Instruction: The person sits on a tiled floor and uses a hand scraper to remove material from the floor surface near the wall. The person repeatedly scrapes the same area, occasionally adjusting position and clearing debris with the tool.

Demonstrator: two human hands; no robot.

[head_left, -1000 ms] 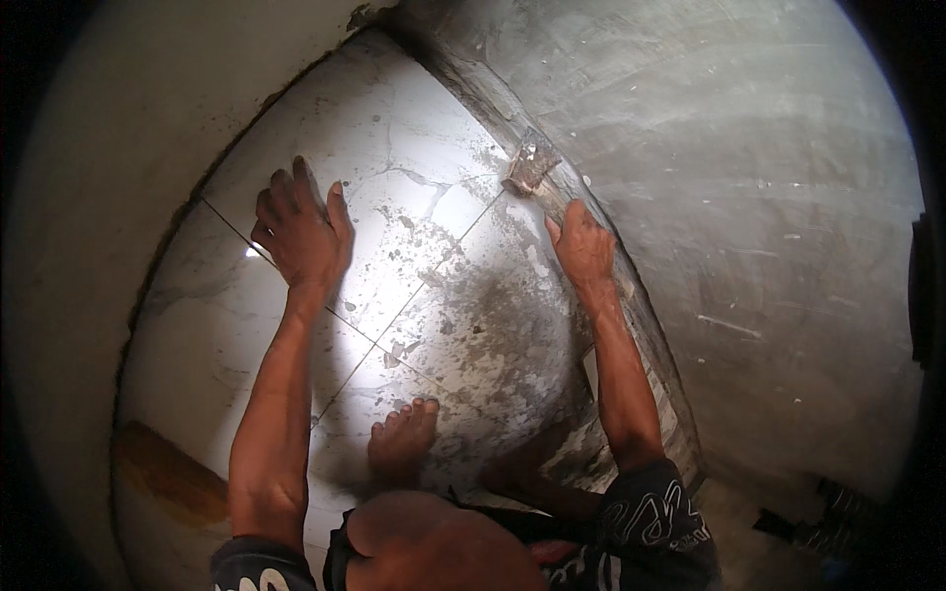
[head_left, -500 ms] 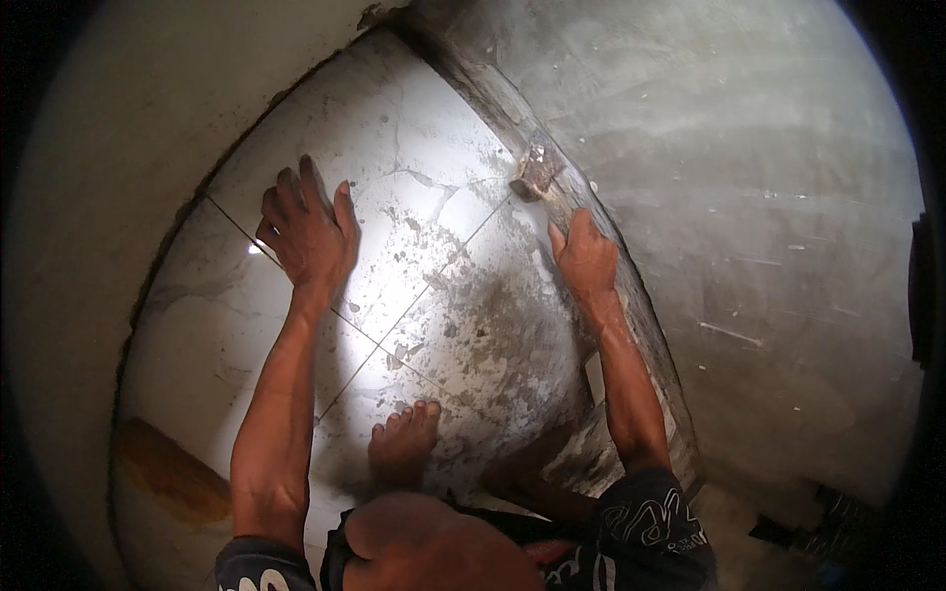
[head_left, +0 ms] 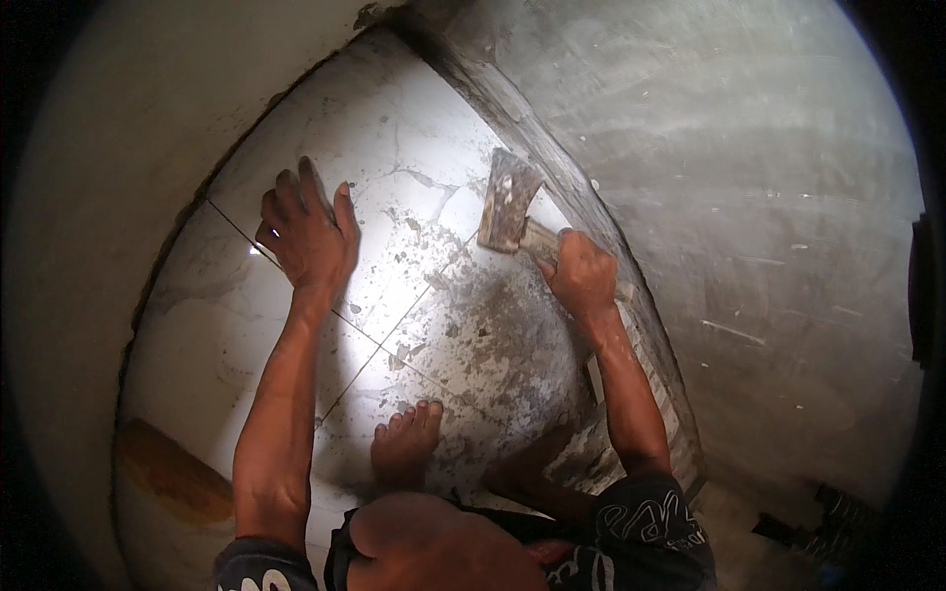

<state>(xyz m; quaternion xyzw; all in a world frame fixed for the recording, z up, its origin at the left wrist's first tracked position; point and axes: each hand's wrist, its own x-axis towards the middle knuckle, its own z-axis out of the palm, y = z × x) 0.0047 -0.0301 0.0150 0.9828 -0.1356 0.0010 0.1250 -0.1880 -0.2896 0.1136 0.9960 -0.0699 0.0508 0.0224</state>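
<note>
Down on the floor, a person grips a hammer [head_left: 512,212] over white marble-look tiles [head_left: 394,128].

Right hand [head_left: 581,271] has its fingers clamped around the hammer's pale handle, and the mortar-crusted head, at 11 o'clock from that hand, stands over the tile joint [head_left: 434,286] near the grey cement wall [head_left: 749,197]; whether the head touches the tile I cannot tell. Left hand [head_left: 307,236] lies flat on a tile at 9 o'clock from the hammer, well apart from it, fingers spread and holding nothing. Grey mortar smears cover the tiles between the two hands. One bare foot [head_left: 404,443] rests on a tile at 6 o'clock, just above the person's knee [head_left: 434,542] and dark shorts [head_left: 650,532].
</note>
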